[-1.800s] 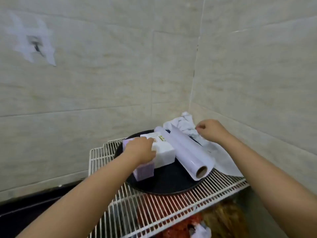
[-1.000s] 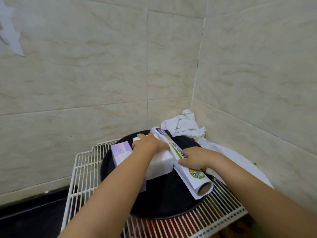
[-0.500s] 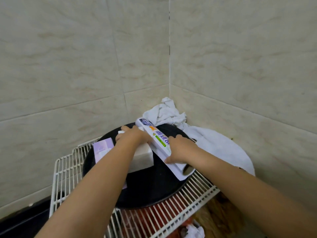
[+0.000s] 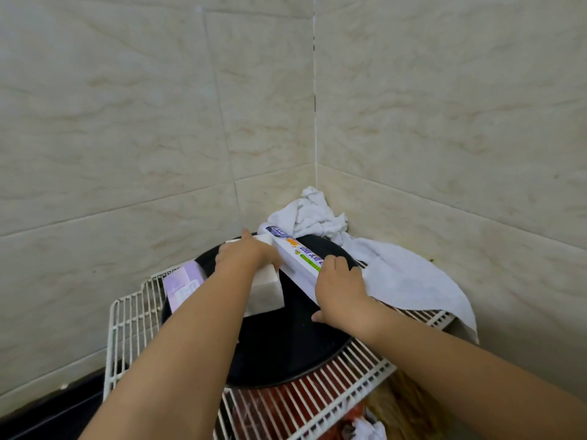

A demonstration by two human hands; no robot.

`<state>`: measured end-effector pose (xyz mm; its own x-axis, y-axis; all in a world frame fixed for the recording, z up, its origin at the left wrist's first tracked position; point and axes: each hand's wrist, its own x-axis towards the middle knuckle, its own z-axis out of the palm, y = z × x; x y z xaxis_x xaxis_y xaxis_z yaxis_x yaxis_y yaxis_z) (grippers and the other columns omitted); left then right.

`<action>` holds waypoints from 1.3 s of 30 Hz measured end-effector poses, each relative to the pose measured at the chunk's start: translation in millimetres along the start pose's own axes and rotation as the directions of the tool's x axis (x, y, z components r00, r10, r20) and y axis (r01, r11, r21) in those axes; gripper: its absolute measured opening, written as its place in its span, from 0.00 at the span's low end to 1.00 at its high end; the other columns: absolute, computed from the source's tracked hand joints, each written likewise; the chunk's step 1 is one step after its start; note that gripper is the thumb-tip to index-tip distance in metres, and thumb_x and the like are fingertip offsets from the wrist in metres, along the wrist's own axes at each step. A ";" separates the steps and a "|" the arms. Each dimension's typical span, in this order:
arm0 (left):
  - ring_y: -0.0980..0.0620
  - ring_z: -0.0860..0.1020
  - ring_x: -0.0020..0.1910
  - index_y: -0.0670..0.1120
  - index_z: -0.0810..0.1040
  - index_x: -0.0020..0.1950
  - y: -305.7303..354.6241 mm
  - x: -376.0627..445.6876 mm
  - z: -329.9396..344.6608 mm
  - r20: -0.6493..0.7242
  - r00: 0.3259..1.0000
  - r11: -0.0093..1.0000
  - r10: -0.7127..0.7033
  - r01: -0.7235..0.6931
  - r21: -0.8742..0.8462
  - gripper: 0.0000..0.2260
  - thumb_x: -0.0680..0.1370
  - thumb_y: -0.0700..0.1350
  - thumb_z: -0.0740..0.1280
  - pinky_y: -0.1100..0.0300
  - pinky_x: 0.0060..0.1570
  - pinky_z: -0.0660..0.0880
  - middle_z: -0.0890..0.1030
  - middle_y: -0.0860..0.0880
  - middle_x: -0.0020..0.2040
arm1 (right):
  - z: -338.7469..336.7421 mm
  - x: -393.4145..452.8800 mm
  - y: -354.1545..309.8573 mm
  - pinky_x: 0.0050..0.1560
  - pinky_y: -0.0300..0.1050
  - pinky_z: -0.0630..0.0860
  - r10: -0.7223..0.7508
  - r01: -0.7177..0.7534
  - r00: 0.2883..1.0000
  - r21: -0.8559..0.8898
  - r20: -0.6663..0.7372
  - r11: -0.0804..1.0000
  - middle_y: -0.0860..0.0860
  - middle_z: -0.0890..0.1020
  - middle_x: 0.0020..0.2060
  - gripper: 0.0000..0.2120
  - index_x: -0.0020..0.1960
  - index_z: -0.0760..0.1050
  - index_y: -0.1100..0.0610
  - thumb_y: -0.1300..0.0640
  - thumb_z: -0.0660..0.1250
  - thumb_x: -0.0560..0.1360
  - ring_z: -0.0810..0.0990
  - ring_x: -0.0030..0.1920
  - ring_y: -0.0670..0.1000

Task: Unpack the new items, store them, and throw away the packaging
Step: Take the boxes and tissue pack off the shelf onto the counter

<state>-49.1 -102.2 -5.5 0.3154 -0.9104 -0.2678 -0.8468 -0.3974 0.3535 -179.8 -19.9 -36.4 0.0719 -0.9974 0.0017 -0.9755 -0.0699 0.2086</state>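
Roll (image 4: 298, 254) of printed wrap is lying aslant on the black tray (image 4: 286, 350), its far end pointing into the tiled corner and its near end disappearing under the right hand (image 4: 341, 293). That hand is covering the roll's near half from above, fingers curling over it and thumb sticking out to the left on the tray; it is gripping the roll. Just left of the roll, touching it, a white box (image 4: 268, 290) is sitting on the tray, and the left hand (image 4: 244, 255) is lying on top of it with fingers bending over its far edge, holding it. A purple box (image 4: 182, 285) is resting left of that, partly hidden by the forearm. The tray is sitting on a white wire rack (image 4: 133, 315). A white cloth (image 4: 400, 274) is bunching in the corner behind the roll and draping over the rack's right edge
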 end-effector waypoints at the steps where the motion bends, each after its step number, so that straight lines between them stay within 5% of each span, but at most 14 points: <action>1: 0.40 0.65 0.68 0.54 0.47 0.75 0.6 -2.9 -2.3 -0.022 1.000 1.000 0.022 -0.022 -0.011 0.48 0.64 0.51 0.73 0.49 0.60 0.71 0.64 0.40 0.70 | 1.1 0.8 -1.1 0.53 0.46 0.68 0.013 -0.013 1.000 -0.042 -0.010 0.999 0.59 0.66 0.60 0.36 0.67 0.57 0.68 0.47 0.68 0.72 0.67 0.59 0.56; 5: 0.39 0.63 0.69 0.55 0.48 0.75 7.5 -18.3 -20.4 -0.157 0.977 0.990 0.142 -0.141 0.016 0.47 0.64 0.49 0.73 0.48 0.62 0.68 0.63 0.36 0.69 | 4.4 4.6 -7.1 0.52 0.46 0.67 0.051 -0.058 0.996 -0.091 -0.077 0.994 0.60 0.69 0.58 0.23 0.64 0.61 0.68 0.61 0.63 0.73 0.69 0.57 0.57; 10: 0.38 0.63 0.66 0.57 0.46 0.75 11.1 -37.6 -29.5 -0.229 0.944 0.971 0.237 -0.220 0.096 0.46 0.66 0.49 0.73 0.47 0.63 0.67 0.61 0.38 0.67 | 7.6 9.7 -10.7 0.55 0.50 0.69 0.069 -0.073 0.989 -0.030 -0.128 0.997 0.60 0.71 0.56 0.17 0.62 0.63 0.67 0.64 0.59 0.74 0.71 0.56 0.58; 18: 0.40 0.67 0.59 0.50 0.56 0.70 -22.7 -51.0 -31.2 -0.461 0.801 0.923 0.383 -0.313 0.224 0.38 0.66 0.48 0.72 0.51 0.57 0.67 0.66 0.39 0.61 | -13.5 10.4 9.5 0.56 0.50 0.70 0.053 -0.040 0.991 0.106 -0.127 0.994 0.59 0.72 0.60 0.21 0.62 0.63 0.61 0.58 0.65 0.72 0.72 0.59 0.58; 24: 0.40 0.68 0.57 0.49 0.60 0.66 -59.4 -92.0 -47.5 -0.572 0.742 0.935 0.350 -0.239 0.262 0.35 0.64 0.49 0.73 0.51 0.55 0.68 0.67 0.39 0.59 | -46.4 -3.3 7.3 0.51 0.50 0.71 -0.007 0.091 0.952 0.262 -0.307 0.961 0.59 0.73 0.58 0.23 0.62 0.64 0.60 0.51 0.65 0.72 0.73 0.57 0.59; 28: 0.41 0.68 0.56 0.49 0.60 0.65 -99.8 -132.4 -49.8 -0.647 0.729 0.969 0.222 -0.091 0.229 0.33 0.65 0.49 0.72 0.52 0.55 0.67 0.68 0.40 0.57 | -65.5 -19.7 -19.4 0.42 0.47 0.66 -0.150 0.304 0.896 0.332 -0.418 0.893 0.59 0.74 0.55 0.23 0.60 0.65 0.59 0.49 0.66 0.71 0.74 0.54 0.59; 32: 0.42 0.67 0.56 0.49 0.60 0.65 -169.6 -185.0 -48.7 -0.670 0.742 0.985 -0.022 0.130 0.112 0.32 0.66 0.49 0.71 0.52 0.54 0.66 0.68 0.41 0.57 | -77.1 -56.8 -71.6 0.48 0.50 0.72 -0.342 0.520 0.800 0.285 -0.493 0.805 0.60 0.76 0.55 0.22 0.58 0.67 0.60 0.48 0.65 0.71 0.75 0.54 0.60; 39: 0.41 0.66 0.55 0.50 0.59 0.64 -315.6 -321.5 -27.5 -0.660 0.608 0.827 -0.442 0.561 -0.036 0.33 0.64 0.48 0.73 0.51 0.51 0.66 0.66 0.42 0.57 | -80.9 -170.0 -213.6 0.51 0.52 0.73 -0.665 0.818 0.557 0.189 -0.497 0.543 0.61 0.76 0.56 0.23 0.60 0.66 0.61 0.51 0.66 0.70 0.75 0.56 0.61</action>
<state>128.6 312.8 -6.3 0.8484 -0.4539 0.2724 -0.5074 -0.8439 0.1743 33.1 166.0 -2.2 0.7925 -0.5004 0.3487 -0.5105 -0.8571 -0.0698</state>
